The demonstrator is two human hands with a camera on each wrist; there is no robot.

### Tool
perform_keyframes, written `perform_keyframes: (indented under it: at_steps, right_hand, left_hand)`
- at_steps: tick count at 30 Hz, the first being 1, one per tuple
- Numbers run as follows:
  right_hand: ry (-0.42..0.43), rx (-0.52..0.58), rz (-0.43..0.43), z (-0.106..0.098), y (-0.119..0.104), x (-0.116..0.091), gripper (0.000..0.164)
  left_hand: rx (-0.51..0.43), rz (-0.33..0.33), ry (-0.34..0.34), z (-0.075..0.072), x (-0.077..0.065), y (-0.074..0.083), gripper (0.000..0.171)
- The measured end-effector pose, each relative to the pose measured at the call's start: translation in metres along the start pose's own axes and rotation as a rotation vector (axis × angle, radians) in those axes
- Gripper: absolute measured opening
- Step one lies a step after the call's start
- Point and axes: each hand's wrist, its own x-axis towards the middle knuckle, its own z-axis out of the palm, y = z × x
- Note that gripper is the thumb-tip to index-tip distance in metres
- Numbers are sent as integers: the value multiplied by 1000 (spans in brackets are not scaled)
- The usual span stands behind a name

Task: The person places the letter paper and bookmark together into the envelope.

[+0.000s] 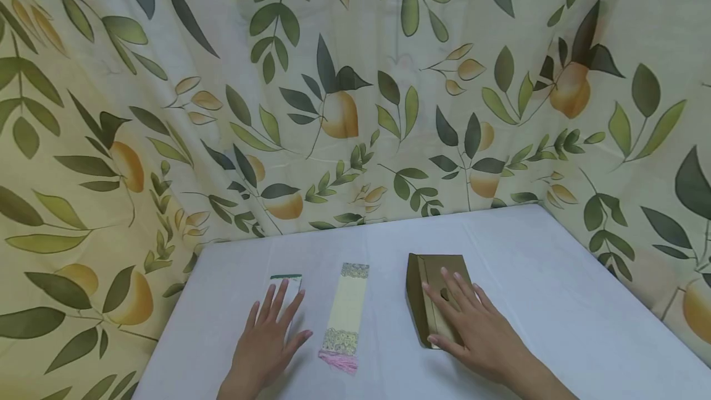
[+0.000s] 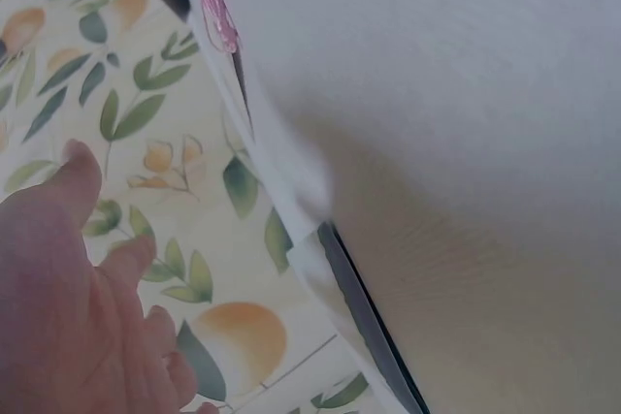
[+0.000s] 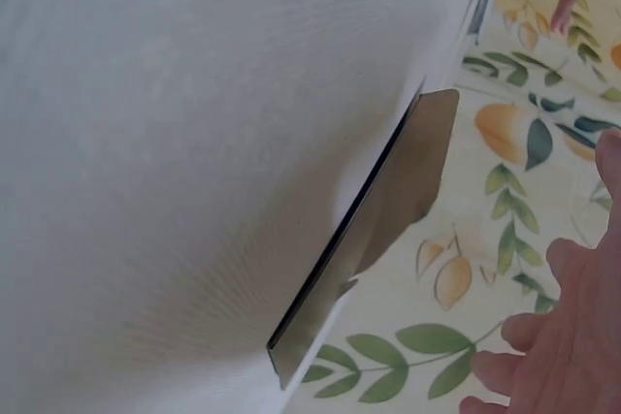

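My left hand (image 1: 265, 344) hovers with fingers spread above a small white card or packet (image 1: 286, 278) with a green top edge, mostly hidden beneath it. To its right lies a cream bookmark (image 1: 348, 307) with patterned ends and a pink tassel (image 1: 340, 362). Over a brown envelope (image 1: 452, 264), its flap (image 1: 415, 301) raised along the left side, is my right hand (image 1: 480, 332), fingers straight. Both wrist views show a gap between the hand (image 2: 87, 298) or hand (image 3: 572, 327) and the table. Neither hand holds anything.
A white cloth covers the table (image 1: 511, 245). Behind it and along both sides hangs a curtain (image 1: 355, 159) printed with leaves and orange fruit. The bookmark lies between the card and the envelope, apart from both.
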Motion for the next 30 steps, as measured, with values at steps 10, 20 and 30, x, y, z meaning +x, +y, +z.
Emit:
perform_keyframes:
  at_steps: [10, 20, 30]
  right_hand:
    - [11, -4, -6, -7, 1, 3, 79]
    - [-69, 19, 73, -6, 2, 2, 74]
    - [-247, 81, 382, 9, -5, 23, 88]
  left_hand:
    - [-24, 4, 15, 2, 0, -3, 68]
    - [-26, 1, 16, 5, 3, -3, 70]
    - [-57, 102, 67, 26, 9, 6, 69]
